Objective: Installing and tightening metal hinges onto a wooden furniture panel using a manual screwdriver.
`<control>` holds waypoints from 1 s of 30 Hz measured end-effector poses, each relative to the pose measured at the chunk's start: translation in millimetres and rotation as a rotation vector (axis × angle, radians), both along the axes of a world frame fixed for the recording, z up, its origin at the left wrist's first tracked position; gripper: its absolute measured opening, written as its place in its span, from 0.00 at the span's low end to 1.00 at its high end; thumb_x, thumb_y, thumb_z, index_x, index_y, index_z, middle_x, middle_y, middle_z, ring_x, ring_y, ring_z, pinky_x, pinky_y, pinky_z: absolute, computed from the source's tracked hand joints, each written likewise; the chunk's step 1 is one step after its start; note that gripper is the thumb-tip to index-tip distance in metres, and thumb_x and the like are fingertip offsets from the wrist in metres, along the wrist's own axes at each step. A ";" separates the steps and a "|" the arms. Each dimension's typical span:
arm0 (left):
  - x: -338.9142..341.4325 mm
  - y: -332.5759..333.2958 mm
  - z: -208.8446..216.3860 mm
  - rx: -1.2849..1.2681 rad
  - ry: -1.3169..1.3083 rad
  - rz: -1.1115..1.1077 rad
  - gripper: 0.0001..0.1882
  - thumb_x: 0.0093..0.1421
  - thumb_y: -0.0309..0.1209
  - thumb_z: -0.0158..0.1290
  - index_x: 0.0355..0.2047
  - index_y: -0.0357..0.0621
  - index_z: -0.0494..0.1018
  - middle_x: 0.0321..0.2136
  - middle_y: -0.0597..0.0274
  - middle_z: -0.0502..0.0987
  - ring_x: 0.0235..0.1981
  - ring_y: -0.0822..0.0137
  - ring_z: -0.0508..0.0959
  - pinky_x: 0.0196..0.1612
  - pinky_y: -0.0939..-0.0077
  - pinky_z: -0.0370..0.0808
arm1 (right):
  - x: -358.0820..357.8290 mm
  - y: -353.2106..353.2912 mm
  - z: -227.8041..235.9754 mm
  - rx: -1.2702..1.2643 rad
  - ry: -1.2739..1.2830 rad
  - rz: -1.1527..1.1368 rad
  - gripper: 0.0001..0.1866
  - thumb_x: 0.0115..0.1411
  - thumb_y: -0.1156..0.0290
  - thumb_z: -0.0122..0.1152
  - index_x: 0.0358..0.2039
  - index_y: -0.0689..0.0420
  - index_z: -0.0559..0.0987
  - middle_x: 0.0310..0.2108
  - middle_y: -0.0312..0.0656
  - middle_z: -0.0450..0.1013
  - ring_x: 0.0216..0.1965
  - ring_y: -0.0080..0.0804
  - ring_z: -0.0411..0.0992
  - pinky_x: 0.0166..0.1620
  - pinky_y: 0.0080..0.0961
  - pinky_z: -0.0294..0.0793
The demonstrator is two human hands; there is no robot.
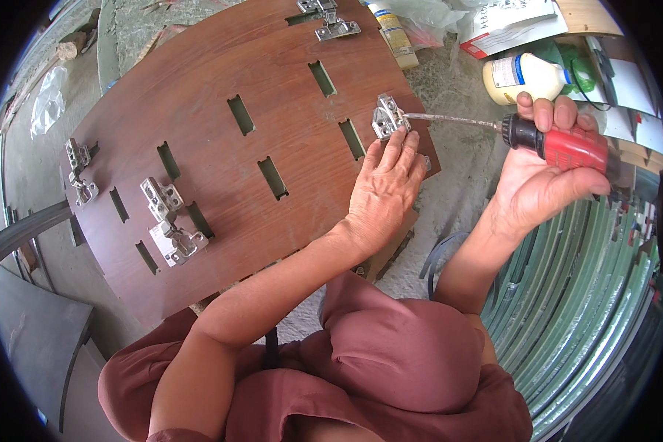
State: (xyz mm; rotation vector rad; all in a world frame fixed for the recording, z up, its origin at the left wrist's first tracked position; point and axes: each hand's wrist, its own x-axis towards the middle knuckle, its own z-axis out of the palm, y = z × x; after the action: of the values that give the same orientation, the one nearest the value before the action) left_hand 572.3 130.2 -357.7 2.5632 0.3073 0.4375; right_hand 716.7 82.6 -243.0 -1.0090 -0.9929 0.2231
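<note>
- Board (pixel 221 169): lies across the left and centre of the frame, its long axis climbing from lower left to upper right.
- Screwdriver (pixel 523 134): runs almost level, red handle at right, shaft pointing left. Its tip meets the near hinge's right side in view; contact is too small to confirm.
- Your right hand (pixel 530 177): right of centre, well apart from the hinge, fingers wrapped round that handle.
- Your left hand (pixel 387 173): nearer, palm down on the board, fingertips at the hinge's lower edge; you can't tell whether they pinch anything.
- Hinge (pixel 383 118): right of upper centre, left of your right-hand grip, just above your left fingers.
</note>
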 end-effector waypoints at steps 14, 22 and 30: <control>-0.7 1.1 -0.5 -0.025 -0.021 -0.012 0.24 0.50 0.25 0.51 0.50 0.39 0.68 0.59 0.48 0.59 0.64 0.51 0.56 0.65 0.60 0.55 | -27.9 25.2 -16.8 -0.191 0.037 -0.131 0.41 0.51 0.29 0.50 0.46 0.57 0.66 0.37 0.41 0.64 0.36 0.34 0.66 0.47 0.40 0.68; -0.4 0.9 -1.2 -0.012 -0.025 -0.004 0.25 0.50 0.25 0.52 0.51 0.39 0.68 0.59 0.49 0.59 0.63 0.51 0.57 0.62 0.59 0.61 | -29.1 22.6 -13.0 -0.178 0.116 0.007 0.39 0.56 0.35 0.52 0.55 0.55 0.63 0.43 0.43 0.65 0.44 0.37 0.64 0.53 0.41 0.64; -0.6 1.6 -1.8 -0.053 -0.031 -0.012 0.25 0.49 0.25 0.52 0.51 0.39 0.68 0.58 0.49 0.59 0.63 0.51 0.57 0.62 0.59 0.60 | -41.9 28.2 -5.0 -0.193 -0.056 -0.088 0.36 0.60 0.40 0.50 0.59 0.54 0.63 0.45 0.43 0.65 0.47 0.37 0.63 0.55 0.43 0.62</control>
State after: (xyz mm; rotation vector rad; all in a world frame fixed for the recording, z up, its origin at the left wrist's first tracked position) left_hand 571.7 131.9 -359.5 2.5031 0.2887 0.4586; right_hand 674.9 110.9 -248.0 -1.2380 -0.9890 0.2218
